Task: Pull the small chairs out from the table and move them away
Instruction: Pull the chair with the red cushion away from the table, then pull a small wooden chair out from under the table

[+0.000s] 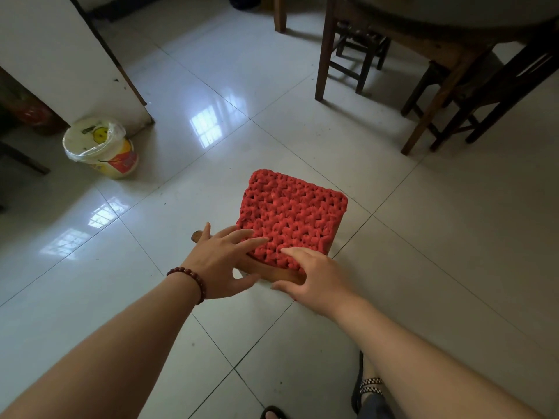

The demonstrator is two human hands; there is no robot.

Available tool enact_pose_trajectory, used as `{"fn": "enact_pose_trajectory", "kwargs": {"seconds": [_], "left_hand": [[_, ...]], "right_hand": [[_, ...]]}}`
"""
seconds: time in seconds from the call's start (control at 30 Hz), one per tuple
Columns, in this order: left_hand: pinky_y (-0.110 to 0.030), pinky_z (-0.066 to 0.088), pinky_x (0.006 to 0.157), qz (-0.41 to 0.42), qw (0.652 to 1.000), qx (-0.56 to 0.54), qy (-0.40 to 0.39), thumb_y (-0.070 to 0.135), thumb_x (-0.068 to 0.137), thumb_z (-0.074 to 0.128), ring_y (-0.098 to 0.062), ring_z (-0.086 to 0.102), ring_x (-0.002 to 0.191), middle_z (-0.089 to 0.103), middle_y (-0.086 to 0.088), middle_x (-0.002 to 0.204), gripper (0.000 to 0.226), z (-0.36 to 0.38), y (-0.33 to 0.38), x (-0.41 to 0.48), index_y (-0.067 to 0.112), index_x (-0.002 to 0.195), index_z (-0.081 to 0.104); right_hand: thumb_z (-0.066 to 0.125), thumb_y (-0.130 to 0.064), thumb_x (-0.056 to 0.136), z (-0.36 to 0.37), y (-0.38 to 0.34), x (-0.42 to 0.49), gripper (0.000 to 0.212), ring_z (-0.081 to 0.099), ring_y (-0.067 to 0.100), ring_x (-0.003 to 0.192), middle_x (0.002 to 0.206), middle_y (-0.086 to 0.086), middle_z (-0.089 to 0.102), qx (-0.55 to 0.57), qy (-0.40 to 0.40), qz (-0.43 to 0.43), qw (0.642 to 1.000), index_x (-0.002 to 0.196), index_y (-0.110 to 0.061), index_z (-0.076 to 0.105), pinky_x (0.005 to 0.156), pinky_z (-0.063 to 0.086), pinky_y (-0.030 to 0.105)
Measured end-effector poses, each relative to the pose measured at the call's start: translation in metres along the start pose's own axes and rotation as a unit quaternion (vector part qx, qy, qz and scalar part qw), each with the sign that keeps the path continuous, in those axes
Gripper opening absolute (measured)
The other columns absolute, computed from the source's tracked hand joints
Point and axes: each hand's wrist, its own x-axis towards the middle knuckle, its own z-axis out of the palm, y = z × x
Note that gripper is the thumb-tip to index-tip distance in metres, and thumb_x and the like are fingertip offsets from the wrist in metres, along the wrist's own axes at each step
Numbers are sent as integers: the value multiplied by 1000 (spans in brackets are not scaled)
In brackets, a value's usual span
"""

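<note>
A small chair with a red woven seat (295,213) and a curved wooden backrest (269,272) stands on the tiled floor, well out from the table (447,16). My left hand (222,261) hovers over the backrest's left part, fingers straight and spread onto the seat's edge, thumb below the rail. My right hand (317,281) lies over the backrest's right end, fingers lightly arched, index tip on the red weave. Neither hand plainly grips. Two more small wooden chairs, one (360,46) and another (438,86), sit tucked under the table.
A yellow bucket lined with a plastic bag (101,146) stands at the left by a white panel (60,55). Table legs (323,55) rise at the upper right. My sandalled foot (369,388) is at the bottom. Glossy floor tiles (181,192) surround the chair.
</note>
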Motion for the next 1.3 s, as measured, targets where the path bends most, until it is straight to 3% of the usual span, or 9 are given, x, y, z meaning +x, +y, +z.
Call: {"fn": "enact_pose_trajectory", "kwargs": {"seconds": [0.13, 0.23, 0.4, 0.53, 0.7, 0.93, 1.07, 1.3], "left_hand": [[-62, 28, 104, -35, 991, -108, 68, 68, 80, 35, -17, 43, 125, 48, 7, 137, 60, -33, 22, 9, 42, 133, 39], [-35, 41, 90, -46, 976, -170, 129, 66, 81, 36, -14, 51, 111, 53, 6, 130, 56, -61, 42, 17, 38, 129, 45], [-12, 30, 75, -36, 957, -228, 178, 64, 82, 38, 1, 45, 99, 55, 13, 120, 51, -123, 85, 27, 36, 123, 50], [-14, 35, 77, -5, 957, -235, 168, 53, 88, 45, -3, 50, 102, 57, 13, 117, 34, -191, 124, 30, 40, 119, 50], [-25, 43, 86, 36, 937, -265, 223, 49, 88, 48, -6, 53, 103, 60, 12, 110, 29, -281, 180, 29, 38, 114, 54], [-8, 35, 71, 84, 897, -345, 264, 39, 90, 52, 5, 55, 94, 58, 22, 98, 19, -364, 264, 33, 37, 109, 54], [-25, 47, 82, 108, 871, -407, 255, 39, 91, 51, -9, 58, 102, 61, 10, 106, 22, -387, 310, 43, 34, 111, 56], [-7, 45, 68, 146, 849, -440, 255, 35, 92, 51, 1, 59, 95, 62, 8, 106, 21, -417, 376, 90, 31, 112, 56]], "right_hand": [[63, -55, 79, -33, -10, -4, 55, 49, 8, 119, 129, -8, 56, 41, 71, 22, 996, 125, -27, 54, 93, 32, 16], [62, -55, 80, -65, -20, -7, 54, 47, 4, 119, 129, -9, 56, 53, 114, 35, 991, 124, -26, 55, 95, 30, 14], [64, -54, 78, -127, -49, -14, 49, 52, 2, 108, 118, -12, 60, 110, 218, 57, 968, 117, -25, 59, 92, 43, 22], [63, -50, 81, -188, -83, -25, 47, 54, 6, 105, 120, -9, 59, 128, 272, 59, 952, 120, -25, 56, 85, 42, 18], [63, -49, 81, -273, -129, -44, 49, 53, 9, 106, 125, -2, 58, 150, 340, 52, 927, 123, -24, 54, 89, 43, 25], [61, -50, 80, -376, -158, -79, 51, 51, 7, 107, 124, -2, 56, 181, 391, 32, 902, 123, -23, 54, 89, 42, 23], [61, -53, 78, -424, -153, -98, 52, 51, 1, 103, 116, -12, 54, 185, 427, 23, 885, 122, -25, 55, 90, 44, 23], [66, -46, 80, -499, -115, -112, 46, 53, 7, 109, 121, -8, 57, 185, 461, 13, 868, 120, -25, 57, 92, 45, 26]]}}
